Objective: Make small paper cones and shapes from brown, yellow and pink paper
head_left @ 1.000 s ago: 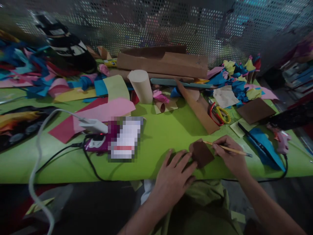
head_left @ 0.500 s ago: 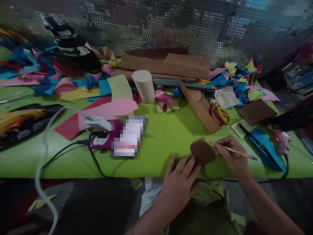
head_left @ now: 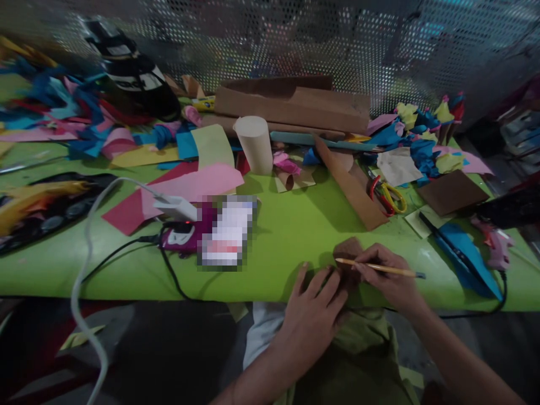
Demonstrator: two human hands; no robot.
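A small brown paper piece (head_left: 347,248) lies near the front edge of the green table (head_left: 287,225). My left hand (head_left: 314,312) rests flat on the table with its fingertips on the paper's lower left side. My right hand (head_left: 386,278) grips a thin wooden pencil (head_left: 379,268), whose tip lies on the brown paper. The right hand covers the paper's right part.
Red and yellow scissors (head_left: 388,194), a long brown strip (head_left: 350,185) and a brown square (head_left: 451,191) lie behind the hands. A blue paper piece (head_left: 464,253) and glue gun (head_left: 495,244) sit at right. A cream paper roll (head_left: 253,143), coloured scraps, cables and a purple device (head_left: 181,233) fill the left.
My right hand has moved left over the brown paper, bringing the pencil tip onto it. The left hand stays on the paper's edge. The view has shifted slightly.
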